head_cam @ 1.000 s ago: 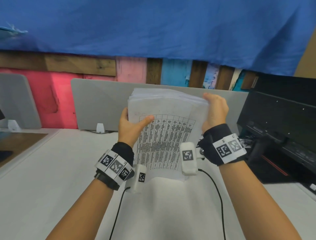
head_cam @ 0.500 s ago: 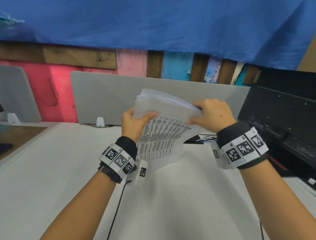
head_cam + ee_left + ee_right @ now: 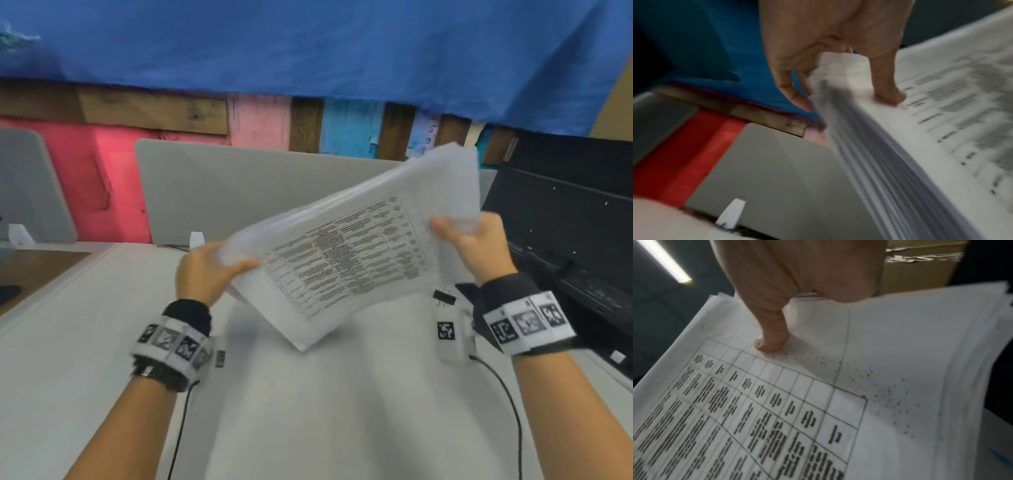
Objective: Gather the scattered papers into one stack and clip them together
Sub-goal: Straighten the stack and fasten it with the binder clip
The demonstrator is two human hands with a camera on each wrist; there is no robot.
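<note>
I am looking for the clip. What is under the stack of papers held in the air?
Under the raised stack of papers is the white desk. A black binder clip lies there near the right hand. The desk part directly behind the sheets is covered.

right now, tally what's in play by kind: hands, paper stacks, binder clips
hands: 2, the left hand and the right hand, each gripping the stack
paper stacks: 1, the stack of papers, held tilted above the desk
binder clips: 1, the black binder clip on the desk
total: 4
</note>
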